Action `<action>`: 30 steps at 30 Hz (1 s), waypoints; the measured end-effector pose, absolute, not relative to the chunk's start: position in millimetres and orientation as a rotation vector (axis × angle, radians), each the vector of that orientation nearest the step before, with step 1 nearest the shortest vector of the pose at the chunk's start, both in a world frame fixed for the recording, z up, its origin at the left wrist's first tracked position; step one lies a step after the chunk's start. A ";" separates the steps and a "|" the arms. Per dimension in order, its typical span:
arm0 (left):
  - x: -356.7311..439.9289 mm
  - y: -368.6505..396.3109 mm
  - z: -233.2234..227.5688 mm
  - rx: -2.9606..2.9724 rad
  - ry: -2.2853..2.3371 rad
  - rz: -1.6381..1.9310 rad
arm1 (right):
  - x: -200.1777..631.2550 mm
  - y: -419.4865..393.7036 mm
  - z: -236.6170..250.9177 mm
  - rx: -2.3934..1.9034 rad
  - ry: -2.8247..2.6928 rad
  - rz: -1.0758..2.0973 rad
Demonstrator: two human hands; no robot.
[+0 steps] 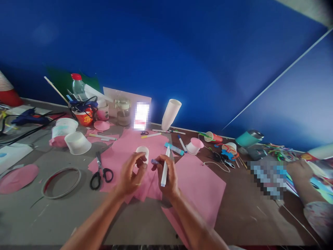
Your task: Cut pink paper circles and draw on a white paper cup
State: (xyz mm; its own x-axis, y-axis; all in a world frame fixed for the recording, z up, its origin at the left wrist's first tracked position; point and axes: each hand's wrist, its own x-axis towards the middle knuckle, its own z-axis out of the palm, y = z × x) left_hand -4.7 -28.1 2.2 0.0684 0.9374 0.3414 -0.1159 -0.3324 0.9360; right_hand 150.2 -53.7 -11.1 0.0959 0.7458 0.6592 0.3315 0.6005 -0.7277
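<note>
My left hand (132,173) is curled around a small white paper cup (142,150), its fingers and thumb in front of the lower part. In my right hand (169,173) a white marker (164,170) stands nearly upright between the fingers. A small purple cap (155,161) shows at the right fingertips, facing the cup. Beneath both hands lie overlapping sheets of pink paper (197,184). Black-handled scissors (100,172) rest left of my left hand, and a blue glue stick (173,148) lies beyond my right hand.
A roll of tape (61,183) and a white cup on its side (77,143) are at left. Against the blue wall stand a stack of paper cups (171,114), a glass jar (123,113) and a lit phone (142,116). Another person's hand (299,172) is at right.
</note>
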 end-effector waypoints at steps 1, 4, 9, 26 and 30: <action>-1.9 -30.0 3.4 1.427 0.866 1.392 | 150.2 -55.5 -9.8 -0.960 -1.535 0.359; 6.0 -32.9 5.1 1.536 0.826 1.295 | 151.7 -58.8 -5.9 -0.963 -1.650 0.237; 7.4 -28.4 6.9 1.382 0.819 1.345 | 153.2 -55.2 -8.0 -0.911 -1.577 0.274; -8.6 -7.2 16.6 0.615 0.466 1.205 | 153.8 -62.6 4.0 -0.882 -1.371 0.641; -10.9 -8.9 16.6 0.637 0.466 1.173 | 155.0 -65.3 7.2 -0.839 -1.393 0.612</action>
State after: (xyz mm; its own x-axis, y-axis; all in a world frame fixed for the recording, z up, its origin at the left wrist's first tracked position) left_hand -10.9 -8.9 16.6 0.3271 0.9449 -0.0103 -0.6942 0.2477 0.6758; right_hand 155.0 -65.3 7.2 0.1055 0.7987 0.5924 0.1038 0.5837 -0.8053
